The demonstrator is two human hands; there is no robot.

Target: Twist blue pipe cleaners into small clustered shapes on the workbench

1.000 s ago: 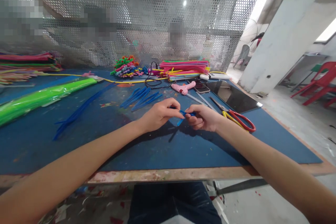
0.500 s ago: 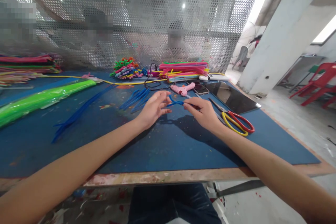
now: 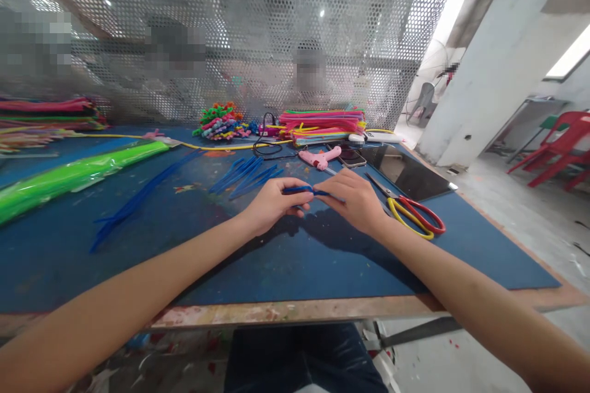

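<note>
A short blue pipe cleaner piece [image 3: 298, 189] is stretched between my two hands above the blue mat. My left hand [image 3: 279, 201] pinches it between thumb and fingers. From the other side, my right hand [image 3: 351, 195] grips its right end, and the fingertips of both hands nearly meet. Part of the piece is hidden by the fingers. Several bent blue pipe cleaners [image 3: 239, 175] lie just beyond my left hand. Behind my right hand rests a pink glue gun [image 3: 319, 158]. Scissors [image 3: 417, 215] with red and yellow handles lie beside my right wrist.
Long blue pipe cleaners [image 3: 138, 199] and a bright green wrapped bundle [image 3: 83, 175] lie at left. Coloured pipe cleaner bundles [image 3: 322, 123] line the back by a perforated metal screen [image 3: 230, 24]. A phone [image 3: 352, 157] and a dark glossy panel [image 3: 408, 171] lie at right.
My left hand's spread fingers have closed round the blue pipe cleaner piece. My hands have come closer together, and the loose forked ends no longer show.
</note>
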